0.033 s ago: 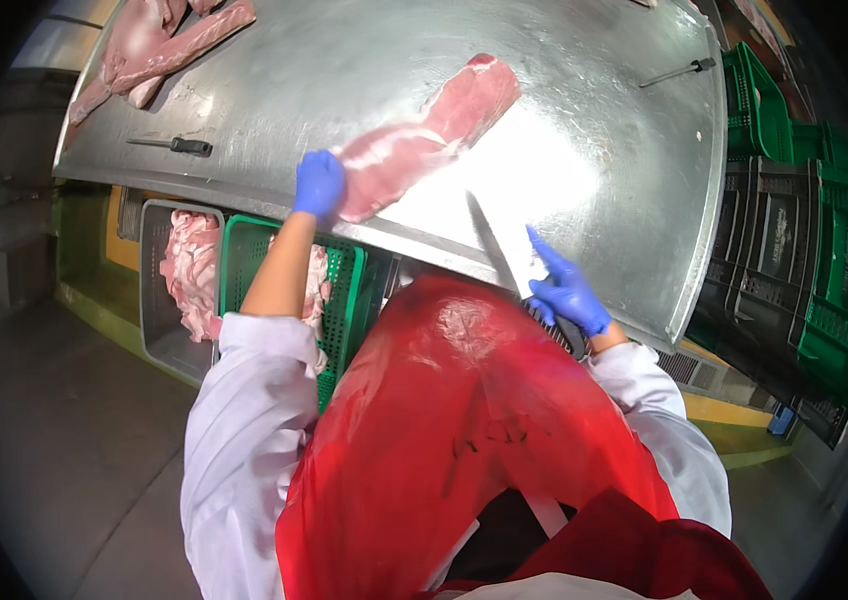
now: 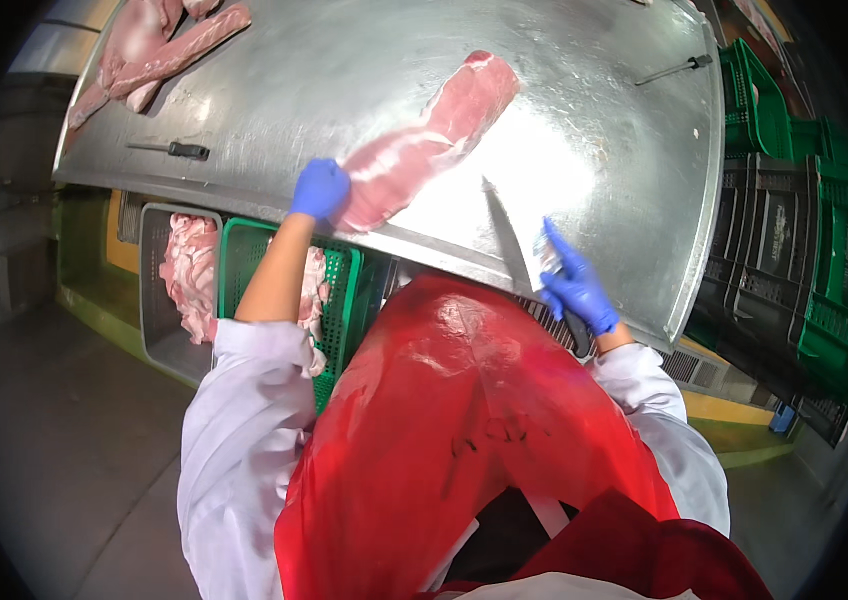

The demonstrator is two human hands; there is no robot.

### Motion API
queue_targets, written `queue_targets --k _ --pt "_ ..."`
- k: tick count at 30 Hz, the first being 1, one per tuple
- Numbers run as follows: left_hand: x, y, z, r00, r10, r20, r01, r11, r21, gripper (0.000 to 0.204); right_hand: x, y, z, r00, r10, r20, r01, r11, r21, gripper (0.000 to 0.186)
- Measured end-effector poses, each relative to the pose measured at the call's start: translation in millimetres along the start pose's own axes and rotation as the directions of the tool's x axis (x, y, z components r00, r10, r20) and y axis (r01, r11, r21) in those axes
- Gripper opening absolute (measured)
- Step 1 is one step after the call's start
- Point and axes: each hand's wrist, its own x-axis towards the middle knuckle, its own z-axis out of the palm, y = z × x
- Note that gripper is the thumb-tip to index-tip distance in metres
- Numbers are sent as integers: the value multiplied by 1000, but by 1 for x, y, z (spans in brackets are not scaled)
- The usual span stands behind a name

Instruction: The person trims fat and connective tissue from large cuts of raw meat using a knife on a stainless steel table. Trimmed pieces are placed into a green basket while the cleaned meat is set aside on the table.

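A long pork loin (image 2: 414, 150) lies slantwise across the steel table, its near left end close to the front edge. My left hand (image 2: 321, 188), in a blue glove, is closed on that near end. In my right hand (image 2: 577, 285), also blue-gloved, is a knife (image 2: 512, 235) with a dark handle. Its blade points away from me over the table's front edge, apart from the meat. The right index finger is stretched forward while the other fingers are around the handle, partly hidden.
More meat pieces (image 2: 159, 60) lie at the table's far left, with a dark-handled tool (image 2: 187, 150) nearer. A sharpening steel (image 2: 674, 70) rests far right. Below the front edge, a grey crate (image 2: 154, 300) and a green crate (image 2: 344, 300) hold trimmings. Stacked crates (image 2: 784, 250) stand right.
My right hand and the knife have shifted slightly to the right, and the blade tip sits a little farther away. My left hand stays at the meat's near end.
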Motion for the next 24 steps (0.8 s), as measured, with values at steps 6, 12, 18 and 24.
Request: queue_targets --k 6,12,18,24 --pt "6 215 -42 932 311 -188 -352 899 -261 59 69 -37 -69 936 -213 -280 203 977 -65 82" --pt "54 213 0 989 133 -61 -143 966 -215 18 147 -31 -66 943 -254 -214 268 963 39 81" --pt "46 203 -7 1000 3 -23 -16 814 -580 14 207 -43 -7 951 -308 -7 305 945 -120 82" --pt "35 213 -27 996 32 -83 -69 864 -499 13 170 -18 -29 922 -205 329 358 777 -518 75"
